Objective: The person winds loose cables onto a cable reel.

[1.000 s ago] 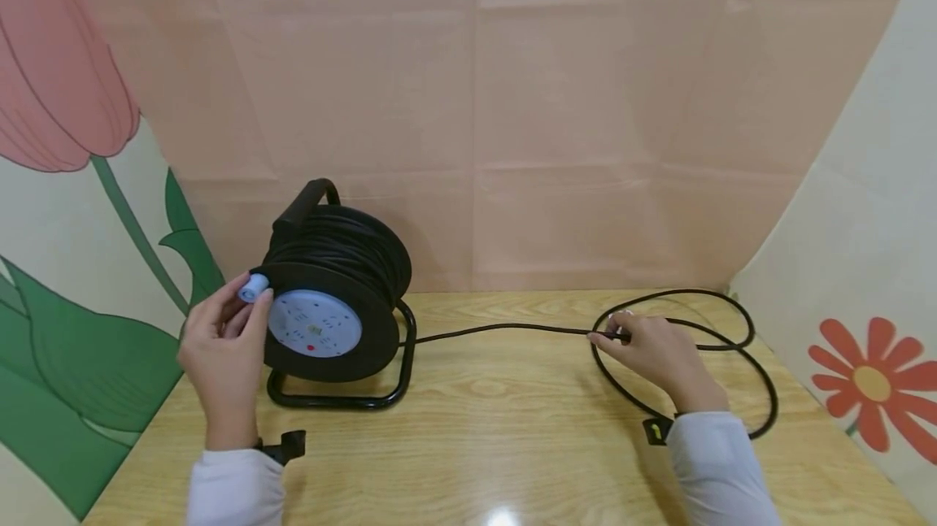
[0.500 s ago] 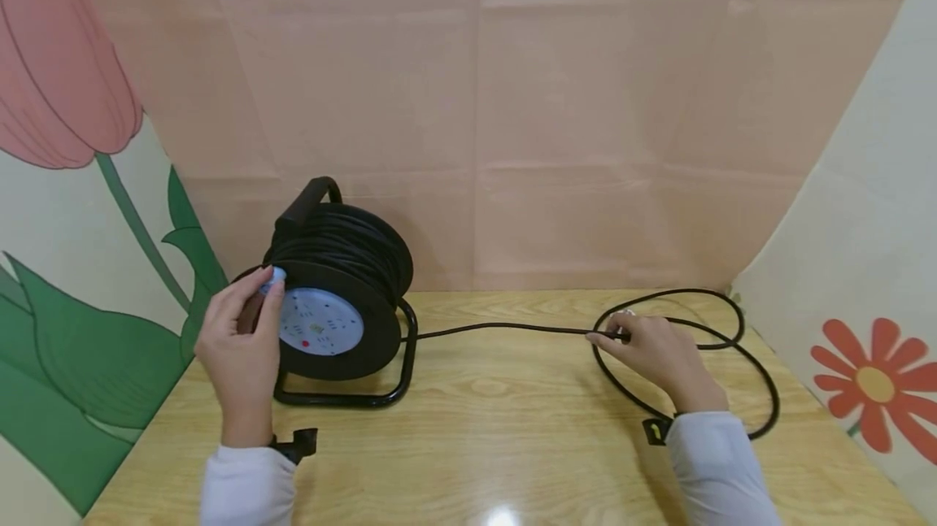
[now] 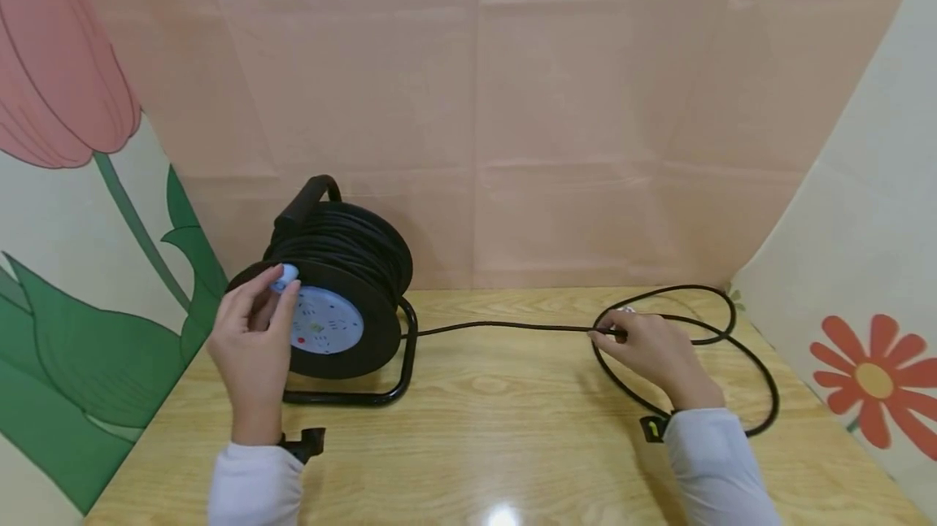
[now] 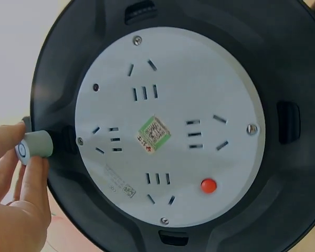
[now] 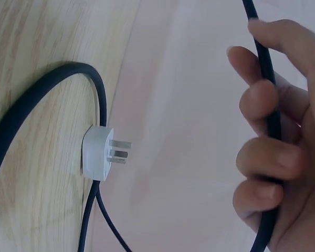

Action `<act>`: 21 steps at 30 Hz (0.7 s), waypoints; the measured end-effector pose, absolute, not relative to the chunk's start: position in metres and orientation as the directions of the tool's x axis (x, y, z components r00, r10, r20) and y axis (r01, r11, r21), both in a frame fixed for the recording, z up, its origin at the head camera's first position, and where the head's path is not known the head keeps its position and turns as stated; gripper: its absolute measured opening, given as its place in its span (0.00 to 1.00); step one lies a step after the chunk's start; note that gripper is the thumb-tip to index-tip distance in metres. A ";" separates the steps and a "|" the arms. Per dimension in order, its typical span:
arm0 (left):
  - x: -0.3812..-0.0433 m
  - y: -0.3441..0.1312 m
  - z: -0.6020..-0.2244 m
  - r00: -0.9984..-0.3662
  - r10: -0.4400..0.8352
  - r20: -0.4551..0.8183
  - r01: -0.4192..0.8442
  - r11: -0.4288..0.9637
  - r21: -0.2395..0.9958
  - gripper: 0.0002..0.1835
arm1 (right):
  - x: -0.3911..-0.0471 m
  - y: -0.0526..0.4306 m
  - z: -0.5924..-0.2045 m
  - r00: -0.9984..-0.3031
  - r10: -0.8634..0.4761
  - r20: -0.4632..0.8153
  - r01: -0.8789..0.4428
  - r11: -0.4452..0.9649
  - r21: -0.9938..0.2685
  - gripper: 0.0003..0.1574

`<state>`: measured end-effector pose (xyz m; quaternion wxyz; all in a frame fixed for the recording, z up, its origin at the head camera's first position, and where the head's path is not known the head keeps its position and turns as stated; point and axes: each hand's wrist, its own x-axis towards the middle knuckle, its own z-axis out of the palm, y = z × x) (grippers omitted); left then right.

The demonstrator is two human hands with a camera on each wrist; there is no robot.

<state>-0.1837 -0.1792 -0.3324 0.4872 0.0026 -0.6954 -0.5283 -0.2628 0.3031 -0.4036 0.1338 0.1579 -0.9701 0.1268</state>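
Note:
A black cable reel (image 3: 381, 331) stands on the left of the table, wound with black cable and fitted with a light-blue socket panel (image 3: 333, 327). My left hand (image 3: 251, 347) pinches the pale blue crank knob (image 4: 38, 144) at the flange's edge between thumb and fingers. From the reel, the black cable (image 3: 505, 324) runs right into my right hand (image 3: 655, 351), whose fingers curl round it in the right wrist view. Beyond that hand, loose cable loops lie on the table. A white three-pin plug (image 5: 96, 152) rests by the loops, mostly hidden in the head view.
The reel rests on a black tubular frame (image 3: 351, 398) and has a carrying handle (image 3: 303, 202) on top. A wood-grain table (image 3: 498, 445) extends in front. Behind it hangs a plain pinkish backdrop (image 3: 556, 103), with flower-printed sheets on both sides.
My left hand has moved right and slightly up with the crank knob. The red button on the reel's panel has shifted left, so the drum has turned. The right hand stays nearly still.

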 end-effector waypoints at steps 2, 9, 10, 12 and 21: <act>-0.185 -0.178 -0.333 -0.528 -0.516 0.674 0.518 0.434 0.737 0.14 | -0.263 0.303 -0.403 -0.920 -0.252 0.299 -0.319 0.927 -0.200 0.27; -0.187 -0.173 -0.335 -0.556 -0.505 0.661 0.515 0.415 0.750 0.14 | -0.264 0.301 -0.403 -0.907 -0.289 0.306 -0.360 0.910 -0.208 0.24; -0.187 -0.172 -0.335 -0.564 -0.500 0.657 0.509 0.415 0.754 0.14 | -0.264 0.300 -0.403 -0.902 -0.298 0.312 -0.370 0.906 -0.206 0.22; -0.187 -0.171 -0.336 -0.582 -0.491 0.649 0.503 0.409 0.761 0.14 | -0.263 0.300 -0.403 -0.897 -0.304 0.320 -0.378 0.904 -0.199 0.20; -0.186 -0.164 -0.335 -0.648 -0.457 0.609 0.487 0.366 0.793 0.13 | -0.263 0.301 -0.404 -0.903 -0.298 0.308 -0.369 0.907 -0.204 0.16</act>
